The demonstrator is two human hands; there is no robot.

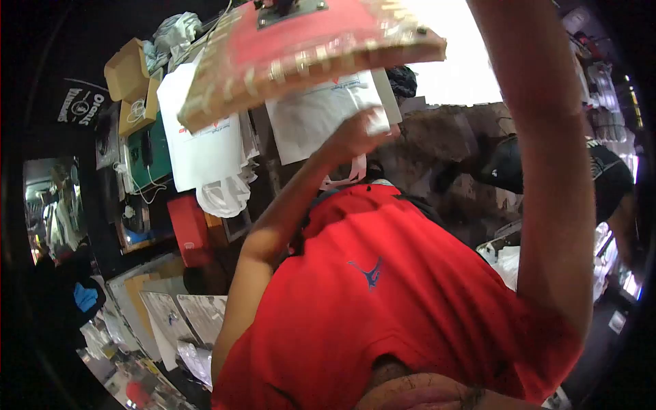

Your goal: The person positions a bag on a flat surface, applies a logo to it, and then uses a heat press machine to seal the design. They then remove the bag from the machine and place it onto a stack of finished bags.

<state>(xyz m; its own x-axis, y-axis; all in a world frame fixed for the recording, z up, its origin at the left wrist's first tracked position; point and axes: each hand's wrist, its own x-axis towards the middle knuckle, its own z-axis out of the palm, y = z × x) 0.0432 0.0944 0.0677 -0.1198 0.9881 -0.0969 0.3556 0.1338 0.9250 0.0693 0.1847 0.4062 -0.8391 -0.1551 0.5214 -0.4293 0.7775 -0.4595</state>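
Note:
My left hand (359, 139) is in the middle, fingers curled and somewhat blurred, beside a white bag (304, 126) with small print. A bit of white shows at its fingers; what it holds is hard to make out. My right forearm (550, 137) reaches up past the top edge, leaving my right hand outside the view. Above the bags is a thick board (307, 51) with a red face, clear film over it, pale strips along its edge and a metal bracket (292, 14). It partly covers the white bags. Another printed white bag (205, 147) hangs left of it.
An open cardboard box (133, 82), a green panel (152, 157) and a red box (188, 229) are on the left. Flat framed panels (160, 314) lie lower left. A person in dark clothing (608, 181) is at the right. A bright opening (454, 68) is behind.

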